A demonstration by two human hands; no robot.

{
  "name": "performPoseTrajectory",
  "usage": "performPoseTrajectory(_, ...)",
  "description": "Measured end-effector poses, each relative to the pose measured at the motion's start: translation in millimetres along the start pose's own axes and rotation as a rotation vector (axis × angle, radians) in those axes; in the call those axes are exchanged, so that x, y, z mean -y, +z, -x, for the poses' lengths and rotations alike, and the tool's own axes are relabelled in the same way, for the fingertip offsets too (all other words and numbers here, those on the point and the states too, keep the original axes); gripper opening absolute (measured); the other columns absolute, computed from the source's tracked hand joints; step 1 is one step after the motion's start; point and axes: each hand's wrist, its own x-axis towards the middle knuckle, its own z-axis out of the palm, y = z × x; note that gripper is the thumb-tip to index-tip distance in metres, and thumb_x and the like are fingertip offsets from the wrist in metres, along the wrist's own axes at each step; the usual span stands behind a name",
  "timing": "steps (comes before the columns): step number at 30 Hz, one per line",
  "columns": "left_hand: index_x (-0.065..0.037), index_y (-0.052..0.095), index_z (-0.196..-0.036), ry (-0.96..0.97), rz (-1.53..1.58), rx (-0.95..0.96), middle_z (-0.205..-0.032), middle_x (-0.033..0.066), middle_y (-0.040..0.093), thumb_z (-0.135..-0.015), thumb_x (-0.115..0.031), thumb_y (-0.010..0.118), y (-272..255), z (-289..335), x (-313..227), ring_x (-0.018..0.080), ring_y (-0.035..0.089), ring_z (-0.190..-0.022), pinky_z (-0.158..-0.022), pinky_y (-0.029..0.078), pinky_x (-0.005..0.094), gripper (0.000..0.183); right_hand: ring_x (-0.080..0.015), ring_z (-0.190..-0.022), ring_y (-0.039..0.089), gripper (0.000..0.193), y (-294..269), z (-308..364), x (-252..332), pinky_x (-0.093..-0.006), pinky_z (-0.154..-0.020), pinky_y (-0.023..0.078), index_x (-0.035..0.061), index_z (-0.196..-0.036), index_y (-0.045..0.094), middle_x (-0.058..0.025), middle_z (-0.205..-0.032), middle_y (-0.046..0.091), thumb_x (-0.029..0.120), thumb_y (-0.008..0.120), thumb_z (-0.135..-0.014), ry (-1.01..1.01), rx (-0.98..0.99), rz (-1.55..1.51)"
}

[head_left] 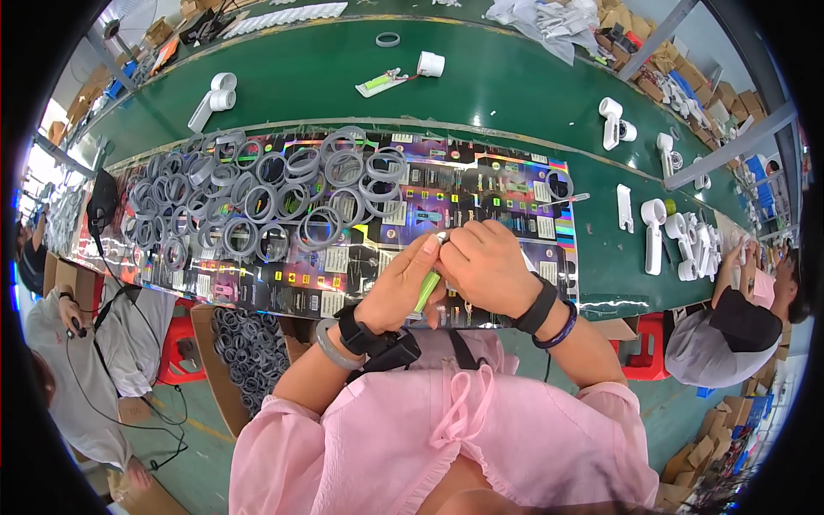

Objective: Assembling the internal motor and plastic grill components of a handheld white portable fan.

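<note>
My left hand (399, 279) and my right hand (485, 266) meet over the near edge of the mat-covered worktable. Between them is a slim bright green part (427, 290), which looks like a battery; the fingers hide much of it. My left thumb presses along its upper end, where a small pale tip shows. The bent fingers of my right hand close in at that same end, and their exact grip is hidden. Just beyond and to the left, many grey plastic rings (260, 204) lie heaped on the shiny printed mat (429, 184).
A single ring (559, 184) lies on the mat's right. White handheld fan bodies (654, 236) lie on the green table, right. Across it sits an opened unit (382, 83) with a green battery. A carton of rings (249, 352) stands below left. People sit at both sides.
</note>
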Motion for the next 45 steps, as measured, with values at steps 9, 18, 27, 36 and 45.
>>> performPoseTrajectory(9,-0.007,0.038,-0.141,0.027,0.160,-0.085,-0.083,0.0038,0.056,-0.101,-0.049,0.031,-8,-5,-7,0.0118,0.057,-0.068,-0.054,0.056,0.0286,0.058,-0.0265,-0.065,0.051,0.025,-5,6,10,-0.0376,-0.058,0.040,0.0063,-0.074,0.053,-0.0065,-0.074,0.051,0.025,0.068,-0.081,0.209,-0.290,-0.127)
performPoseTrajectory(18,-0.011,0.042,-0.140,0.099,0.363,-0.156,-0.099,0.0045,0.057,-0.103,-0.044,0.033,1,-9,0,0.0128,0.055,-0.083,-0.071,0.050,0.0270,0.050,-0.0234,-0.050,0.058,0.029,-1,9,57,-0.0356,-0.046,0.044,0.0080,-0.075,0.059,-0.0056,-0.058,0.057,0.035,0.070,-0.081,0.591,-0.142,-0.314)
performPoseTrajectory(27,-0.010,0.040,-0.140,0.246,0.106,-0.121,-0.103,0.0058,0.055,-0.104,-0.041,0.029,20,0,-10,0.0131,0.054,-0.085,-0.075,0.047,0.0258,0.049,-0.0278,-0.058,0.063,0.030,-6,16,49,-0.0359,-0.052,0.047,0.0031,-0.086,0.058,-0.0108,-0.068,0.064,0.031,0.068,-0.084,0.647,-0.033,-0.616)
performPoseTrajectory(36,-0.005,0.047,-0.135,0.669,-0.867,-0.231,-0.101,0.0199,0.052,-0.099,-0.024,0.044,20,6,-18,0.0362,0.053,-0.088,-0.081,0.045,0.0391,0.040,-0.0184,-0.051,0.055,0.019,2,26,50,-0.0301,-0.050,0.044,0.0047,-0.081,0.055,-0.0064,-0.061,0.055,0.015,0.071,-0.077,0.678,-0.106,-0.829)
performPoseTrajectory(45,-0.002,0.058,-0.122,0.458,-0.973,-0.017,-0.104,0.0178,0.063,-0.103,-0.031,0.038,-29,10,-35,0.0312,0.061,-0.091,-0.082,0.048,0.0371,0.041,-0.0294,-0.062,0.062,0.019,-30,24,26,-0.0413,-0.054,0.048,0.0082,-0.078,0.058,-0.0086,-0.069,0.061,0.024,0.065,-0.072,0.282,0.268,-0.321)
